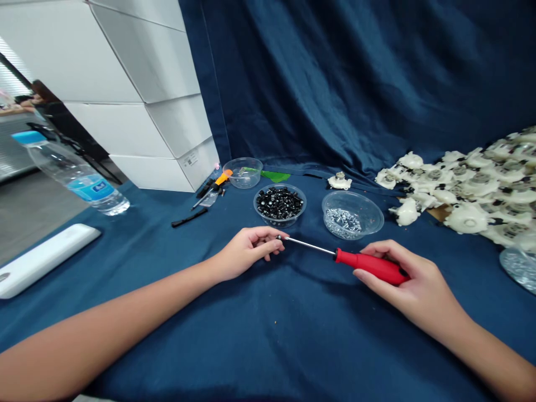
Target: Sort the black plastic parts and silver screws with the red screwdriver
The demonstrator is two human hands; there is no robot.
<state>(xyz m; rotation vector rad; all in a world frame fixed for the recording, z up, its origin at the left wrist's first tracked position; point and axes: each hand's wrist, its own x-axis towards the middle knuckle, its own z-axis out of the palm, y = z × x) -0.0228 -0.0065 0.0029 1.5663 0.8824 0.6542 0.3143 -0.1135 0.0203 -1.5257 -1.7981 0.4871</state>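
Observation:
My right hand (396,273) is wrapped round the red handle of a screwdriver (372,266), whose metal shaft points left. At the shaft's tip, the thumb and fingers of my left hand (255,248) pinch a small dark part (279,238); it is too small to name for certain. Just beyond my hands stands a clear bowl (256,215) full of small black parts (280,202). To its right, another clear bowl (372,223) holds loose silver screws (341,222).
Pale plastic housings (469,190) pile up at the right, with one housing (339,181) apart. A clear bowl (243,173), a green piece (276,176) and an orange-handled tool (221,178) lie behind. Left are white boxes (142,128), a water bottle (92,187) and a white case (50,257).

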